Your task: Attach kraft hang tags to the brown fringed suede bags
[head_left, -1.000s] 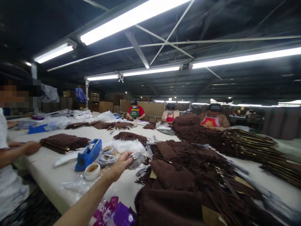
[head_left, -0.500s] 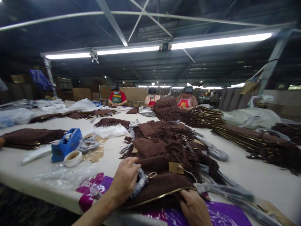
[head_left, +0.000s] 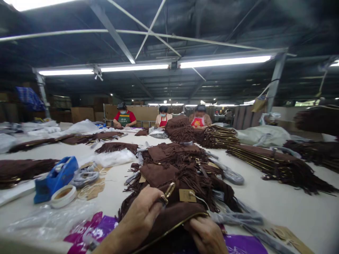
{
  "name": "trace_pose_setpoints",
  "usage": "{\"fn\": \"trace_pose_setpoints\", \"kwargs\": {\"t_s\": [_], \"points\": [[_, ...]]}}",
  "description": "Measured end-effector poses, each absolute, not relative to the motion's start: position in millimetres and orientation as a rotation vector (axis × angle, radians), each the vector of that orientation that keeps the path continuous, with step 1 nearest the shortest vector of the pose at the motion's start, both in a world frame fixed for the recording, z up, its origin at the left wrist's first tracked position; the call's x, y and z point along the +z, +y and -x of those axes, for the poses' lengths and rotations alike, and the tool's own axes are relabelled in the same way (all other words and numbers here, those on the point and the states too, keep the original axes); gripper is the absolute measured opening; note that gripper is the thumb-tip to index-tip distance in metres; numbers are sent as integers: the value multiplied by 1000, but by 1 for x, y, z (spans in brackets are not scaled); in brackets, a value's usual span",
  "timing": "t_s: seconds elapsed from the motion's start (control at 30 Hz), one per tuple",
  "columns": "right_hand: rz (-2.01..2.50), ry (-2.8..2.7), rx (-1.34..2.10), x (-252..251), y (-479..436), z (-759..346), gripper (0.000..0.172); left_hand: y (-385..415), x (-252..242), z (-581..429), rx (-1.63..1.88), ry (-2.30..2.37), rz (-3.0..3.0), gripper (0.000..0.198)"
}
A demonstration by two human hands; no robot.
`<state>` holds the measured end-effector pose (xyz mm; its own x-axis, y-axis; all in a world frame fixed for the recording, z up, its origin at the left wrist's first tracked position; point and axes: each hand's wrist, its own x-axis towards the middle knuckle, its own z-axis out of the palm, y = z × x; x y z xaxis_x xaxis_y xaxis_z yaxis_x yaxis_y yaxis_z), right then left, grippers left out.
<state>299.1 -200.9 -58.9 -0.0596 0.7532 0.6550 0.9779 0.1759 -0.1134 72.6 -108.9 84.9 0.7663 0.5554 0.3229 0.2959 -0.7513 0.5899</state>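
Observation:
A brown fringed bag (head_left: pixel 174 220) with a gold zipper along its edge lies before me. My left hand (head_left: pixel 144 211) is closed at the bag's left side, with a gold snap hook (head_left: pixel 169 190) sticking out past its fingers. The wrapped strap on that hook is mostly hidden by the hand. My right hand (head_left: pixel 205 233) grips the zipper edge, its fingertips out of sight inside or behind the fabric. A tan card tag (head_left: pixel 187 195) on a white string rests above the bag. More brown fringed bags (head_left: pixel 160 173) are piled just beyond.
A blue tape dispenser (head_left: pixel 55 178) and a white tape roll (head_left: pixel 63 196) stand at left. Purple plastic bags (head_left: pixel 102 227) lie by the front edge. Stacked zippered bags (head_left: pixel 275 164) sit at right, wrapped straps (head_left: pixel 234 174) nearer. Three people work across the table.
The view has shifted so the table's contents sit further left. My left hand has moved over the wrapped strap, and the hook now points up. My right hand stays at the zipper edge.

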Motion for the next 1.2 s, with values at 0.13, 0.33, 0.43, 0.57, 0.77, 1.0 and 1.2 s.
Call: {"fn": "trace_pose_setpoints", "kwargs": {"t_s": [0.13, 0.33, 0.43, 0.57, 0.77, 1.0, 1.2], "points": [[1595, -1790, -465, -51, -194, -300, 17, -146, 88, -103, 319, 275, -2107, 17], [1522, -1800, -265, -46, -198, -306, 16, -133, 42, -136, 186, 335, -1826, 15], [1484, -1818, -120, -41, -201, -304, 18, -108, 42, -135, 305, 504, -1768, 17], [1374, -1792, -24, -38, -198, -301, 16, -95, 46, -133, 525, 726, -2190, 13], [1445, -1539, 125, -41, -195, -299, 16, -108, 42, -128, 594, 895, -2491, 17], [1450, -1487, 242, -24, -196, -287, 24, -110, 51, -127, 832, 977, -2785, 17], [1472, -1459, 221, -19, -197, -280, 27, -110, 42, -132, 1008, 760, -2886, 17]]}}
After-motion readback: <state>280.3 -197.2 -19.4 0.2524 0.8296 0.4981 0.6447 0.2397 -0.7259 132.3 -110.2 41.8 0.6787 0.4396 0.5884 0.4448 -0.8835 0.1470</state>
